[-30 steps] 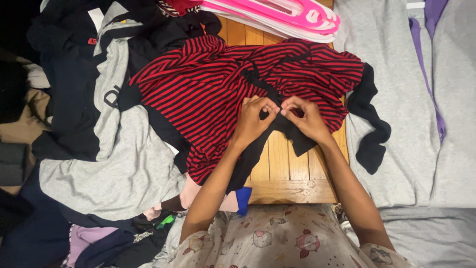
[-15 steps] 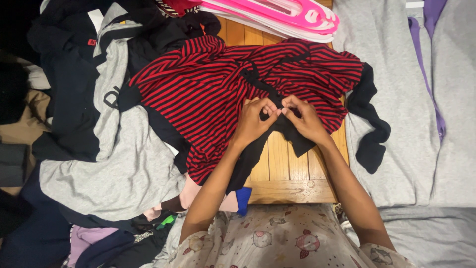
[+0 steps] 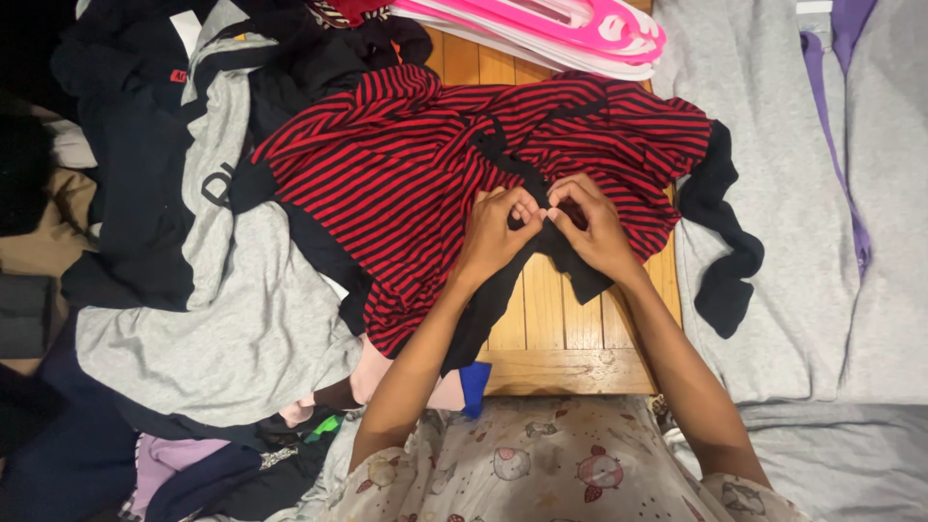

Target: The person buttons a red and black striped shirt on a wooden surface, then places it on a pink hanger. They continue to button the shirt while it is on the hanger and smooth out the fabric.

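Head view: left of the red-and-black striped top [image 3: 406, 184] lies a grey sweatshirt [image 3: 232, 329]. On the top's black placket, left hand [image 3: 495, 232] and right hand [image 3: 592, 227] pinch the fabric shut; fastening looks unfinished, top still unfolded.

A red-and-black striped garment [image 3: 416, 174] lies spread and rumpled across the wooden worktop [image 3: 565, 333], its left part resting on a heap of grey and dark clothes. Black trim runs down its middle, and a black cuffed sleeve end trails off its right side. Its lower edge is bunched where the fabric is pinched.
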